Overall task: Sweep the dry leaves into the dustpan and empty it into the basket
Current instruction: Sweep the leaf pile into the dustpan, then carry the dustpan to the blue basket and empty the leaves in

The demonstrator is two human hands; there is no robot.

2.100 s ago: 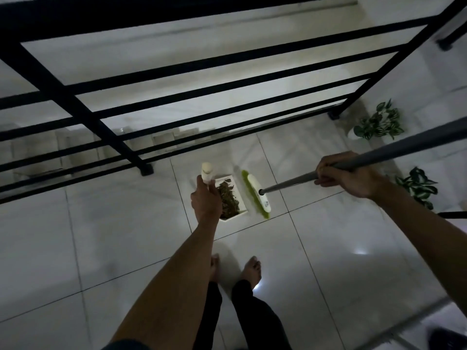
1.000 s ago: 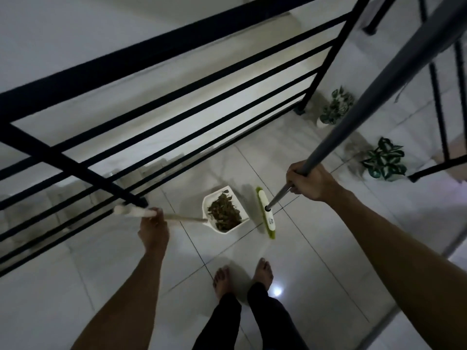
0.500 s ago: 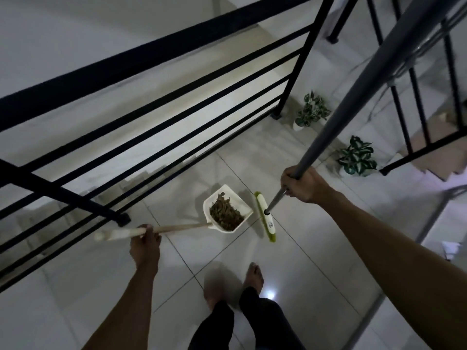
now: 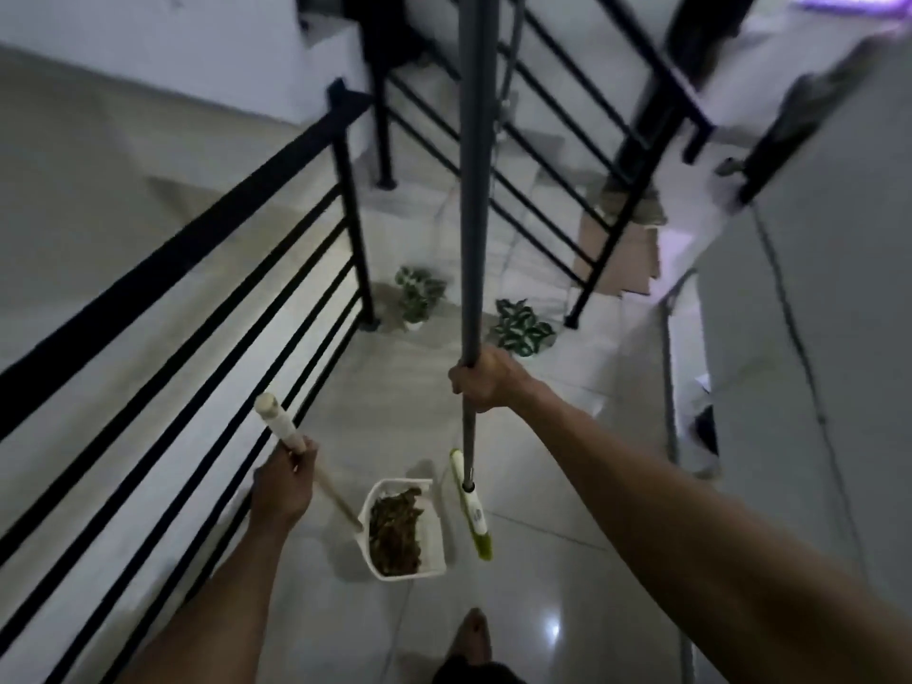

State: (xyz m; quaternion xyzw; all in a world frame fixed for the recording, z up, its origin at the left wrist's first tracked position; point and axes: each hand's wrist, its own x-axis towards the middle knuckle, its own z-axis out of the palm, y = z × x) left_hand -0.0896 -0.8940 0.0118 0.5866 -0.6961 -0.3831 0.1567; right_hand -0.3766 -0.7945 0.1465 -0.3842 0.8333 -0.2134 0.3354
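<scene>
Leaves [image 4: 395,530] fill the dustpan [image 4: 434,535], a brown heap in the white pan, which lies at 4 o'clock from our left hand [image 4: 284,486] and well below it. That hand is clenched round the pan's long pale handle [image 4: 284,427], whose capped end sticks up toward 11 o'clock. Our right hand [image 4: 486,385] grips the grey broom pole [image 4: 474,190], which runs up to 12 o'clock; the green and white broom head [image 4: 471,506] hangs at 6 o'clock from the hand, just beside the pan's right edge. 2 potted plants [image 4: 419,291] [image 4: 523,328] stand on the tiles [image 4: 543,585] near 12 o'clock, by the black railing [image 4: 172,269]. 1 bare foot [image 4: 471,634] shows at 6 o'clock.
</scene>
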